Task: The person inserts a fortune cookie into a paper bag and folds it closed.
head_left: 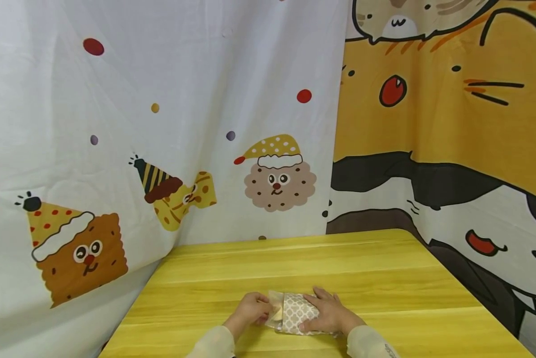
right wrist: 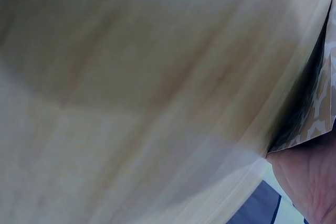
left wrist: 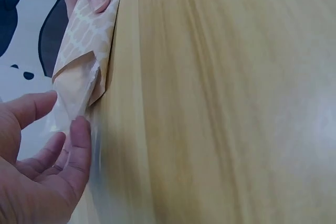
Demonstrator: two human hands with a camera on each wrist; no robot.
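Note:
A packet (head_left: 296, 314) lies on the table, wrapped in beige paper with a white lattice pattern. Clear plastic film (head_left: 274, 311) sticks out of its left end, with something pale inside. At that film is my left hand (head_left: 253, 309), the thumb and bent fingertips standing apart around it in the left wrist view. My right hand (head_left: 329, 313) rests across the packet's right part, fingers spread over the far side and the thumb toward the near edge. In the right wrist view only the palm side (right wrist: 310, 182) shows, beside the paper's folded edge (right wrist: 320, 114).
The yellow wood-grain table (head_left: 205, 268) extends around the packet on all sides. Behind it hangs a white cloth (head_left: 196, 74) with cartoon biscuits, and to the right a cloth (head_left: 433, 124) with large cartoon animals.

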